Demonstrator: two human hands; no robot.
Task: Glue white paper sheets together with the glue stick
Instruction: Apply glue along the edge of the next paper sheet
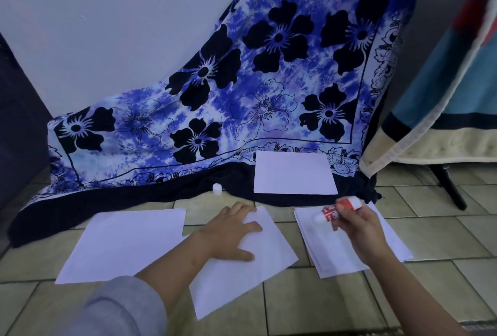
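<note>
On the floor, nearest: left hand [233, 230] flat, fingers spread, pinning a tilted sheet [242, 271]; thin, limp, slides on tile.
Right hand: right hand [360, 230] fingers closed round the glue stick [336, 210], light and rigid, held mid-barrel above a paper stack [336, 252].
Left: another sheet [121, 241].
Farther: cap [217, 188]; sheet on cloth [294, 172].
</note>
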